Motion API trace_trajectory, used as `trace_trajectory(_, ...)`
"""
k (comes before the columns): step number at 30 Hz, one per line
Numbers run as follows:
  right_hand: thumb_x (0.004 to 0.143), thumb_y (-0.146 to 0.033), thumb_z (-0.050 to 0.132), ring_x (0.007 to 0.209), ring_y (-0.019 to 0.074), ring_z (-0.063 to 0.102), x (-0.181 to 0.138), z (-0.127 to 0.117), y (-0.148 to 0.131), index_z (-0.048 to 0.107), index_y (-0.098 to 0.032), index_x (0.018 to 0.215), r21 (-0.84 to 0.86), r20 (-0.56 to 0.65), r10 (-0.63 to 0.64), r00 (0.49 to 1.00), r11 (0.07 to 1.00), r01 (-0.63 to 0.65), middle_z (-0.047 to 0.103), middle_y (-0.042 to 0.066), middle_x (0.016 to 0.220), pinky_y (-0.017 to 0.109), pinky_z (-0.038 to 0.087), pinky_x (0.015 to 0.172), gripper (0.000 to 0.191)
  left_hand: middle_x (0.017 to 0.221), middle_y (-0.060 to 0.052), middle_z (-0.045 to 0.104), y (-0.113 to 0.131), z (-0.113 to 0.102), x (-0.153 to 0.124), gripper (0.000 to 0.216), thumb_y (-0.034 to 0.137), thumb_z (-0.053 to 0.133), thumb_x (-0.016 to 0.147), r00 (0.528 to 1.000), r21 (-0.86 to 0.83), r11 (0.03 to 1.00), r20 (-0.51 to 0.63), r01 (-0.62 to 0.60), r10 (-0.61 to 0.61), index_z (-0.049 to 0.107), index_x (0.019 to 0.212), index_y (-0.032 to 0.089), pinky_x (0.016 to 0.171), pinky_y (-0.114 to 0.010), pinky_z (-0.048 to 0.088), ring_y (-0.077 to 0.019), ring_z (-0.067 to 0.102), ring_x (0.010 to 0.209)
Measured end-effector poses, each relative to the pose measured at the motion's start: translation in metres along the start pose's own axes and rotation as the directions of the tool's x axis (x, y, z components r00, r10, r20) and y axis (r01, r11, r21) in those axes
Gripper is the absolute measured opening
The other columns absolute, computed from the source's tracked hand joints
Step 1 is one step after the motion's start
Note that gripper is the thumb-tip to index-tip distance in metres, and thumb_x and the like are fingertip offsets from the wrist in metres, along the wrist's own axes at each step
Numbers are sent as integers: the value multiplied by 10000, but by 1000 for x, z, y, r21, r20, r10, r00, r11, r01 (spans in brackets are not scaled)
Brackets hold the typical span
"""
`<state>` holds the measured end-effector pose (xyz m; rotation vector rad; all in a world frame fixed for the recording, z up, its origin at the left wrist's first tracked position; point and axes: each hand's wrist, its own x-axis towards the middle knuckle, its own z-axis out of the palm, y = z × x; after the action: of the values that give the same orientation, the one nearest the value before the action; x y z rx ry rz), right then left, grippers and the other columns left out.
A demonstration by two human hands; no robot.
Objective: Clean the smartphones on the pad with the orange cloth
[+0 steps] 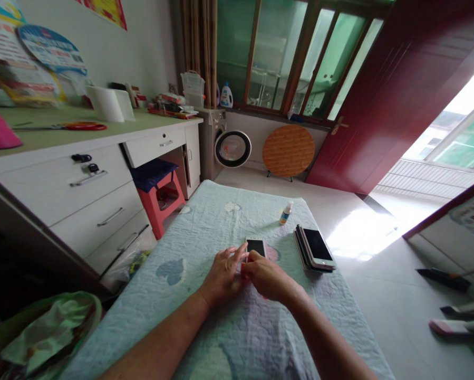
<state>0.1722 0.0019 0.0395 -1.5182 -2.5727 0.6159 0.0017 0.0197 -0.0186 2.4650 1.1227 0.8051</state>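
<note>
A white smartphone (256, 246) with a dark screen lies face up on the quilted cover, its lower part hidden behind my hands. At its left edge is my left hand (225, 272), fingers stretched out and slightly apart. My right hand (269, 275) is closed over the phone's lower end, thumb and fingers bent together. A small orange-red bit (243, 268) shows at those fingertips, too little of it to name. Right of the hands sits a stack of phones (318, 248), the top one white with a black screen. A small spray bottle (286, 213) stands upright beyond them.
The light-blue quilted cover (205, 227) spreads under everything. To the left are a white drawer desk (98, 195) and a red stool (163, 198). A lined bin (96, 311) is at lower left. Brooms (444, 278) lie at the right.
</note>
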Motion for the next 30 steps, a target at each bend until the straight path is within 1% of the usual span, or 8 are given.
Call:
trace_trajectory(5, 860, -120, 477, 781, 113, 536, -16, -9, 10, 704, -188, 806, 185, -163, 60, 985, 982, -29, 550, 26, 862, 214, 388, 752, 243, 1317, -65, 578, 4, -10, 2, 633, 194, 591, 675, 994, 0, 1000, 105, -22, 21, 514, 1302, 239, 1058, -478, 326, -290, 466, 1234)
trace_trajectory(8, 850, -158, 518, 786, 128, 552, -24, -11, 14, 692, -181, 747, 224, -176, 74, 982, 974, -33, 562, 21, 804, 219, 395, 756, 204, 1344, -44, 563, 7, -13, 3, 520, 182, 582, 704, 991, -1, 1000, 130, -19, 19, 599, 1218, 260, 1061, -480, 320, -275, 470, 1240)
trace_trajectory(11, 851, -149, 500, 770, 125, 558, -29, -6, 19, 674, -182, 720, 233, -155, 91, 984, 971, -53, 567, 18, 803, 214, 397, 738, 220, 1345, -38, 565, 9, -13, 3, 475, 179, 586, 743, 991, 0, 1000, 130, -13, 13, 618, 1208, 268, 1058, -470, 329, -260, 486, 1235)
trace_trajectory(15, 800, -92, 504, 767, 118, 559, -34, 4, 26, 643, -198, 826, 178, -171, 171, 970, 974, -140, 561, 14, 873, 201, 383, 705, 176, 1330, -32, 580, 9, -13, 4, 378, 223, 581, 831, 993, -6, 1000, 118, -10, 10, 627, 1201, 288, 1044, -455, 351, -238, 506, 1221)
trace_trajectory(18, 795, -120, 533, 767, 118, 560, -37, 7, 28, 613, -215, 906, 123, -180, 205, 962, 975, -185, 561, 9, 914, 199, 369, 689, 167, 1322, -29, 588, 8, -12, 4, 334, 268, 604, 857, 993, -10, 1000, 119, -4, 5, 635, 1189, 293, 1037, -453, 360, -237, 510, 1220)
trace_trajectory(21, 809, -135, 533, 756, 117, 560, -38, 7, 25, 599, -215, 888, 90, -185, 230, 955, 972, -217, 569, 7, 916, 198, 352, 662, 130, 1328, -33, 582, 6, -11, 5, 330, 292, 632, 859, 993, -5, 1000, 122, -5, 6, 637, 1189, 297, 1038, -449, 363, -241, 500, 1232)
trace_trajectory(26, 853, -163, 516, 745, 110, 556, -36, 10, 18, 605, -210, 839, 69, -221, 196, 955, 980, -185, 565, 4, 883, 197, 339, 643, 102, 1396, -81, 510, 3, -8, 4, 335, 360, 637, 868, 992, 34, 999, 123, 25, -29, 644, 1195, 287, 1044, -445, 364, -268, 481, 1257)
trace_trajectory(30, 890, -213, 508, 726, 103, 543, -33, 15, 12, 624, -208, 820, 75, -256, 141, 956, 989, -126, 552, 7, 869, 195, 347, 646, 136, 1362, -68, 547, 2, -7, 5, 339, 372, 578, 908, 991, 42, 999, 133, 11, -16, 614, 1232, 279, 1058, -443, 355, -258, 478, 1259)
